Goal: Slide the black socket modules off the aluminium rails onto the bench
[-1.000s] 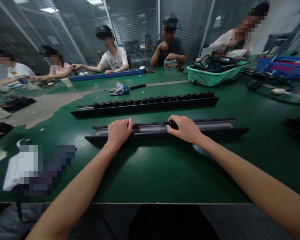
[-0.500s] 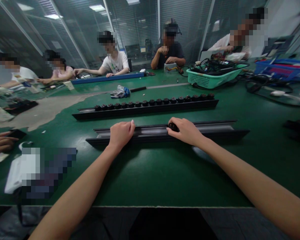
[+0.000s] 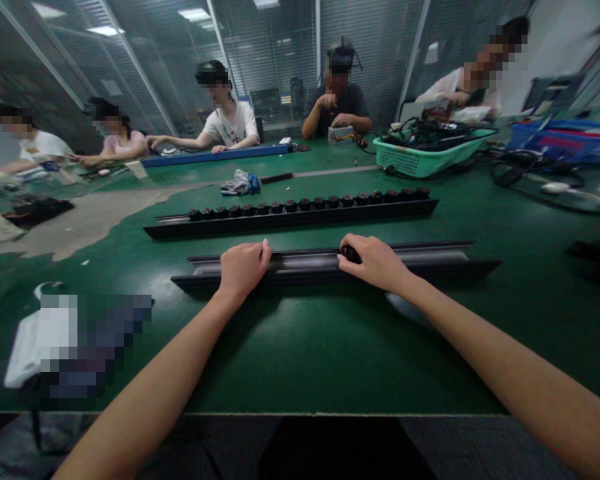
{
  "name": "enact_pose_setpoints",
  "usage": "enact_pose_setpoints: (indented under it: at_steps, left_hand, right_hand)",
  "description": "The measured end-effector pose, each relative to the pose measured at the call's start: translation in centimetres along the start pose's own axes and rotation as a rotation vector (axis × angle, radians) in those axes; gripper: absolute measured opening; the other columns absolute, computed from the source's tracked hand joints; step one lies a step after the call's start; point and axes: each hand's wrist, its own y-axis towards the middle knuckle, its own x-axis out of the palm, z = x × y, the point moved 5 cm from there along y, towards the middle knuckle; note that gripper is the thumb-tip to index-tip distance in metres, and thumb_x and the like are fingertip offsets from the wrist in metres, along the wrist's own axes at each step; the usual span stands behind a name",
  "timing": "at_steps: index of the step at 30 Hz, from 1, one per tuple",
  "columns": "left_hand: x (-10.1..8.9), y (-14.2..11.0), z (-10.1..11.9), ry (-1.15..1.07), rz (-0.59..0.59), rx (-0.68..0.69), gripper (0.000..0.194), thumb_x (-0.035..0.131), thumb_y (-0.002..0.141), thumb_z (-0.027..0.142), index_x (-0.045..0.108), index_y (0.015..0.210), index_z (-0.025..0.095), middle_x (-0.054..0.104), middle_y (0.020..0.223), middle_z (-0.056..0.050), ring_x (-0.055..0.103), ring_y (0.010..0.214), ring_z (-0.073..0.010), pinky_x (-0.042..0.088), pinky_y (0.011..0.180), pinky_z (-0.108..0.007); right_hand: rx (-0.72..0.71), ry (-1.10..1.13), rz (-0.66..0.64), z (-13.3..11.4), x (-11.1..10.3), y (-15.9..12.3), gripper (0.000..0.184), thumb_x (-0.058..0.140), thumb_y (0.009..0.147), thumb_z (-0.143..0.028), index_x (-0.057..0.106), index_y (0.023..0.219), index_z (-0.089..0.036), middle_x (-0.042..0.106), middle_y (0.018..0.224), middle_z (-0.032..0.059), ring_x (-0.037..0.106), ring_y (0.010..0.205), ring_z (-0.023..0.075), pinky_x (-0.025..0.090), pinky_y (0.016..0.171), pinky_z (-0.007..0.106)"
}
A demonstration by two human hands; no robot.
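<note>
A long black channel (image 3: 305, 261) with a pale grey inside lies crosswise on the green table in front of me. My left hand (image 3: 243, 268) is closed over its left part, thumb up and fingers wrapped on the rail. Inside the channel, right of its middle, my right hand (image 3: 375, 260) grips a small round black part (image 3: 351, 253) between thumb and fingers; most of that part is hidden by the hand. Behind lies a second black channel (image 3: 300, 219), which holds a row of several small round black parts (image 3: 277, 207).
A grey and blue glove (image 3: 241, 182) lies beyond the channels. A green basket (image 3: 414, 161) of cables and a blue bin (image 3: 565, 141) stand at the back right. At the left are a white object (image 3: 25, 350) and a blurred dark item. Several people sit across the table.
My right hand has shifted slightly right along the channel with the small black part. My left hand stays in place. Another person's hand at the left edge has gone out of view.
</note>
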Motion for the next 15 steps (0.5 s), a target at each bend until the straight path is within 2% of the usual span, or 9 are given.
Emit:
enact_pose_setpoints:
  at_steps: [6, 15]
  left_hand:
    - [-0.07, 0.05, -0.01, 0.003, 0.023, 0.004, 0.065, 0.023, 0.107, 0.045, 0.073, 0.076, 0.017, 0.077, 0.085, -0.012, 0.070, 0.077, -0.0247, 0.028, 0.060, -0.032]
    - [-0.24, -0.05, 0.11, -0.002, 0.023, 0.005, 0.062, 0.025, 0.106, 0.043, 0.073, 0.077, 0.018, 0.076, 0.084, -0.012, 0.069, 0.077, -0.0240, 0.028, 0.060, -0.032]
  right_hand:
    - [-0.008, 0.004, 0.002, 0.01, -0.04, 0.03, 0.019, 0.051, 0.094, -0.038, 0.058, 0.095, -0.020, 0.069, 0.092, 0.0082, 0.060, 0.080, 0.0228, 0.039, 0.076, 0.034]
    - [0.004, 0.030, -0.005, 0.37, -0.26, -0.09, 0.020, 0.052, 0.093, -0.039, 0.059, 0.096, -0.020, 0.068, 0.092, 0.0085, 0.061, 0.081, 0.0227, 0.039, 0.074, 0.033]
